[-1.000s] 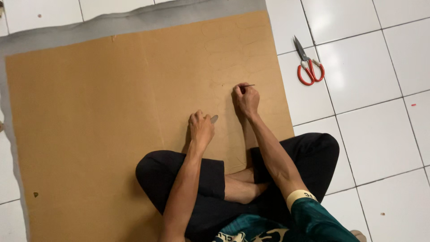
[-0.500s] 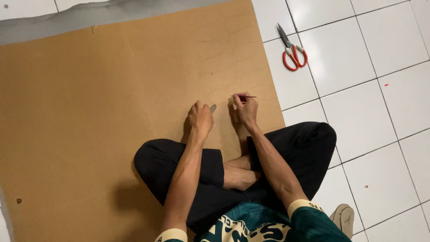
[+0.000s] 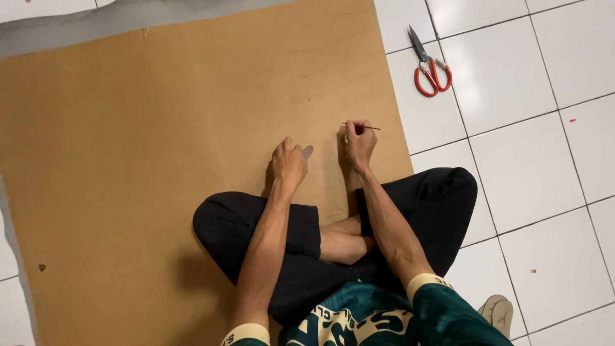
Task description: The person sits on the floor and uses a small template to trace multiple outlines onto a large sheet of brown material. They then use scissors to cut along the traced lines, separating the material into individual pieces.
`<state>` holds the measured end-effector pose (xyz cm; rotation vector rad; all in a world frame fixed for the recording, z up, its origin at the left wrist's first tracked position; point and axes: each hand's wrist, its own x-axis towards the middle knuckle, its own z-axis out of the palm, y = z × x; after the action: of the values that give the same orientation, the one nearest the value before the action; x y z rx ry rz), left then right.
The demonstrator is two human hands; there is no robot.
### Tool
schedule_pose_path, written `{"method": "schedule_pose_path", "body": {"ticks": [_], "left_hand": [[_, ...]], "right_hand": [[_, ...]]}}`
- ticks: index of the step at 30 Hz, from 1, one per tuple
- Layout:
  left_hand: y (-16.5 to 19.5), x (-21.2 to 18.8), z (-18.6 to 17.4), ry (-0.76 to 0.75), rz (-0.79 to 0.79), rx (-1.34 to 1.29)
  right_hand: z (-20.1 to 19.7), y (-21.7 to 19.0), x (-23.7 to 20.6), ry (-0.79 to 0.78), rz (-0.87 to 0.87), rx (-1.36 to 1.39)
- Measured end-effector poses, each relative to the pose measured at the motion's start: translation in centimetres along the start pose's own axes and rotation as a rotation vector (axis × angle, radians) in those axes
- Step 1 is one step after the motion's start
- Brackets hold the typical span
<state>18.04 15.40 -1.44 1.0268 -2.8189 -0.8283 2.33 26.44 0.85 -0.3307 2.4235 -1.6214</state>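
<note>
The thin pencil-like tool [image 3: 364, 127] lies nearly level across the view, its long axis running left to right, with the free end pointing right toward the sheet's right edge; which end is the tip cannot be made out. It sits above the brown paper sheet [image 3: 160, 160], near that edge, pinched in the right hand [image 3: 359, 144], whose fingers are curled tight around its left end. The part inside the grip is hidden.

The left hand [image 3: 289, 165] rests on the sheet just left of the right one, fingers bent and closed narrowly on a small grey object [image 3: 308, 152]; only its rounded end shows, so its kind is unclear.

The person sits cross-legged on the sheet, knees in black trousers [image 3: 269, 237]. Red-handled scissors [image 3: 429, 64] lie on the white tiled floor [image 3: 532, 160], well apart, blades pointing up-left. Faint drawn lines on the sheet are hard to follow.
</note>
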Motion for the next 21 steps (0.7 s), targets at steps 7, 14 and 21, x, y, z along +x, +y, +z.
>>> {"method": "schedule_pose_path", "body": {"ticks": [7,14,21], "left_hand": [[-0.1,0.2,-0.2,0.041,0.013,-0.034],[-0.1,-0.4,0.3,0.019,0.015,-0.015],[0.0,-0.6,0.3,0.019,0.022,-0.046]], "right_hand": [[-3.1,2.0,-1.5,-0.012,0.004,0.111],[-3.7,2.6,-5.3,-0.144,-0.118,-0.121],[-2.6,2.2,-5.0,-0.114,-0.228,-0.214]]}}
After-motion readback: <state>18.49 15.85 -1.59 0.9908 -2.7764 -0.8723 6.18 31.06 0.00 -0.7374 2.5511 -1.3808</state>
